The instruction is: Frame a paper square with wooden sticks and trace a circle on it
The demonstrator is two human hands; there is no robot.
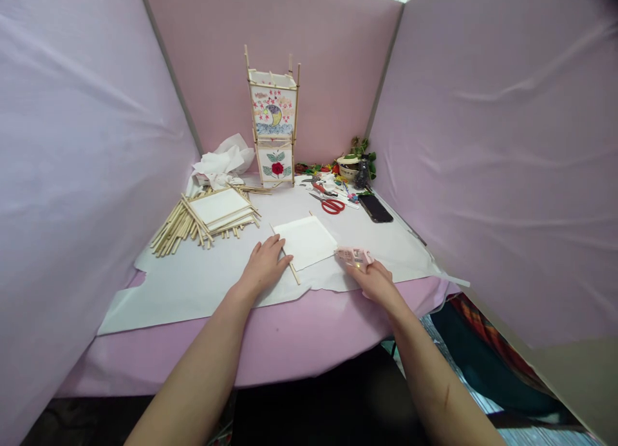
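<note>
My left hand (266, 260) lies flat with its fingers stretched out, touching a thin wooden stick (295, 273) along the left edge of a white paper sheet (309, 241). Another stick end pokes out past the sheet's far edge. In my right hand (377, 282) is a pink hot glue gun (355, 257), a small yellow light glowing on its body. Its nozzle points left and meets the right corner of the sheet, though I cannot tell whether glue is coming out.
Left lie bamboo sticks (176, 227) with white framed panels (219, 206) on top, crumpled white paper (224, 161) behind. A stick lantern (273, 129) with drawn panels stands at the back. Red-handled scissors (332, 206), a phone (375, 208) and a bowl (347, 168) are at right.
</note>
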